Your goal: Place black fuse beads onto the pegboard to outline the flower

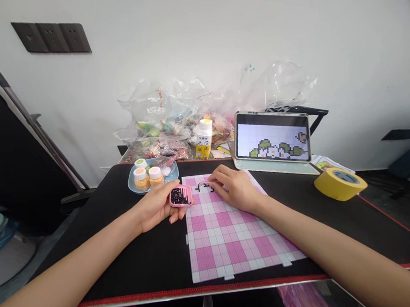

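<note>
My left hand (159, 206) grips a small pink tray (190, 195) of black beads (179, 196) at the left edge of a pink-and-white checked pegboard (216, 237). Over the board's upper part, my right hand (233, 186) is closed on thin pink tweezers (204, 182), whose tips point left. Short rows of black beads (197, 188) stand on the board by the tweezers. Part of these rows is hidden behind my right fingers. A tablet (273, 137) beyond my right hand shows a gridded pixel pattern of white flowers and green leaves.
A blue tray (133, 185) with several small jars (141, 179) sits left of the board. Behind are a white-and-yellow bottle (204, 139) and plastic bags (174, 113) against the wall. Yellow tape (335, 185) lies at right on the black table mat (128, 257).
</note>
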The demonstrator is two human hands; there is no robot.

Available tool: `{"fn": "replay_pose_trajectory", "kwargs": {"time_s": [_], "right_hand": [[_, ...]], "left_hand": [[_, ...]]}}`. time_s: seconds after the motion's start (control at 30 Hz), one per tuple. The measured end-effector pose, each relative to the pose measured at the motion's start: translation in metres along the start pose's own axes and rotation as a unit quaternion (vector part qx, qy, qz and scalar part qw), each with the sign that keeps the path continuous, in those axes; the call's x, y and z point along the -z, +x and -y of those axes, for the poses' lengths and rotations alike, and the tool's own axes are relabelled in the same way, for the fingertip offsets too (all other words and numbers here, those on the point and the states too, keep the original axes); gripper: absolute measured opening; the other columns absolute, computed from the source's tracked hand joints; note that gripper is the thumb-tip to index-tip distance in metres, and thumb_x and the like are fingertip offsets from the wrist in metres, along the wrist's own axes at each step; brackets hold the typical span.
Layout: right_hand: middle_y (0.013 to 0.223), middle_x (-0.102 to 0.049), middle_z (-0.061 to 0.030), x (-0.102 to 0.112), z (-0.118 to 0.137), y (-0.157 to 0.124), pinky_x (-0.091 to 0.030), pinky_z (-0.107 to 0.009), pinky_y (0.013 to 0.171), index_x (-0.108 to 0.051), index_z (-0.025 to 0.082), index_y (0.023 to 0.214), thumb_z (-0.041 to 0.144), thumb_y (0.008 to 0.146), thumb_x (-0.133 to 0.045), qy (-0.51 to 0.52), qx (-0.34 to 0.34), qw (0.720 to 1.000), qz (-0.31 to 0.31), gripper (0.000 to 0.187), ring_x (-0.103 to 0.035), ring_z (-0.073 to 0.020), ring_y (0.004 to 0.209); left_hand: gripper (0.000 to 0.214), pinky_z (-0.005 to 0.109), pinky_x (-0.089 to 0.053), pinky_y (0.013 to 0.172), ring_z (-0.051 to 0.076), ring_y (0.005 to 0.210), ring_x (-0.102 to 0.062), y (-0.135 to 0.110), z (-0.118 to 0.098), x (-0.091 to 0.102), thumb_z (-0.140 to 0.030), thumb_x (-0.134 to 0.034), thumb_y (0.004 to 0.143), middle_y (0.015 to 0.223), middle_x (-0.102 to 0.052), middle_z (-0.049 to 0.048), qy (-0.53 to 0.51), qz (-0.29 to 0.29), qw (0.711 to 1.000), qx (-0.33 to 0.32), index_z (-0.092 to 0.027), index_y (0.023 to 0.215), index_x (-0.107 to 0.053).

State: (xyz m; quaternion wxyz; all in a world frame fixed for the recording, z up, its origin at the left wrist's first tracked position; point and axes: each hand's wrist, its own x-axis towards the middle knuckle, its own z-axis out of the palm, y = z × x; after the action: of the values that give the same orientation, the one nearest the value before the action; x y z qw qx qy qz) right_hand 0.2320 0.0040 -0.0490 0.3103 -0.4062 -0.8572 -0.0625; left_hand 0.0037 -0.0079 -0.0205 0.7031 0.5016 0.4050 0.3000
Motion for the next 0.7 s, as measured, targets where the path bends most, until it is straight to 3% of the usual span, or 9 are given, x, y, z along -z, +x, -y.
{"fn": "replay_pose_trajectory", "kwargs": {"time_s": [0.13, 0.33, 0.7], "right_hand": [[0.089, -0.061, -0.0075, 0.0005, 0.0000, -0.0001, -0.040, -0.024, 0.059, -0.063, 0.015, 0.093, 0.027, 0.094, -0.043, -0.002, 0.001, 1.000, 0.003, 0.023, -0.057, -0.0138, 0.073], [0.089, -0.060, -0.0069, 0.0005, -0.0005, -0.0003, -0.039, -0.023, 0.058, -0.062, 0.016, 0.093, 0.026, 0.093, -0.043, -0.008, 0.006, 1.000, 0.000, 0.022, -0.057, -0.0133, 0.073], [0.089, -0.061, -0.0076, 0.0000, 0.0004, -0.0006, -0.040, -0.024, 0.059, -0.063, 0.015, 0.092, 0.026, 0.093, -0.043, -0.006, 0.005, 1.000, 0.001, 0.022, -0.058, -0.0141, 0.072]], "left_hand": [[0.048, 0.017, -0.036, 0.032, 0.010, 0.034, -0.049, -0.0011, -0.0017, -0.0015, -0.032, -0.030, 0.097, 0.056, -0.063, 0.0129, 0.002, -0.003, 1.000, 0.004, -0.005, 0.072, -0.061], [0.047, 0.018, -0.037, 0.031, 0.011, 0.037, -0.052, -0.0007, -0.0023, -0.0029, -0.029, -0.030, 0.097, 0.066, -0.066, 0.0165, -0.004, -0.013, 1.000, -0.001, -0.004, 0.073, -0.061], [0.049, 0.018, -0.036, 0.031, 0.010, 0.033, -0.049, -0.0019, -0.0048, -0.0045, -0.030, -0.027, 0.098, 0.056, -0.063, 0.0141, 0.008, -0.020, 1.000, 0.013, -0.004, 0.072, -0.061]]}}
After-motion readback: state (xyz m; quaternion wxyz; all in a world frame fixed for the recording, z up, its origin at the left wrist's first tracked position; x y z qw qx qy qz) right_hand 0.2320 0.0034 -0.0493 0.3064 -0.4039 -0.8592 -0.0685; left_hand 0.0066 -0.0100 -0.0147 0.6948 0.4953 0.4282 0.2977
